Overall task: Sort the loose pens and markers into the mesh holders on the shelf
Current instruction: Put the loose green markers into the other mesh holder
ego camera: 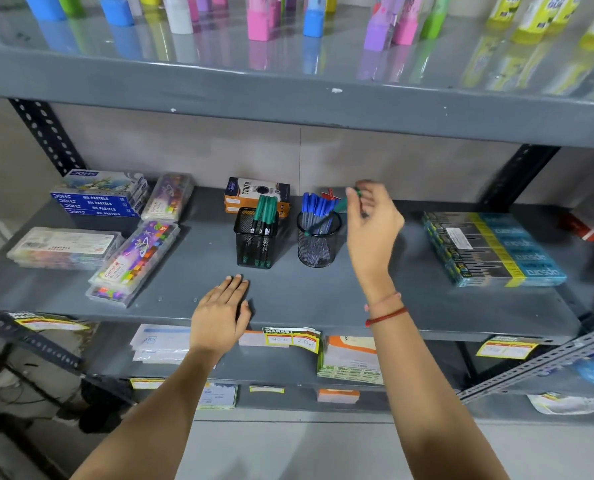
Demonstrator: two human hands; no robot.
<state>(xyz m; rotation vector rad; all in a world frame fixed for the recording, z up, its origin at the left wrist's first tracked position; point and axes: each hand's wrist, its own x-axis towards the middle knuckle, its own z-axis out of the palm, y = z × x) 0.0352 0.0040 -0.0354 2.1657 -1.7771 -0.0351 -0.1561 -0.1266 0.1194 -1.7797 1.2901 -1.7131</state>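
Observation:
Two black mesh holders stand mid-shelf. The square holder (256, 240) has green-capped markers (265, 211) upright in it. The round holder (318, 242) to its right holds several blue-capped pens (316, 206), with one green marker (323, 220) leaning across its rim. My right hand (371, 230) is raised just right of the round holder, blurred, its fingers pinching a thin green-tipped pen (360, 201). A red pen (330, 195) lies behind the round holder. My left hand (221, 315) rests flat on the shelf's front, fingers together, holding nothing.
An orange-and-black box (257, 194) sits behind the square holder. Oil pastel boxes (98, 199) and clear crayon cases (136, 261) fill the left of the grey shelf (323, 299). A stack of flat teal packs (492, 247) lies at the right. Coloured bottles stand on the shelf above.

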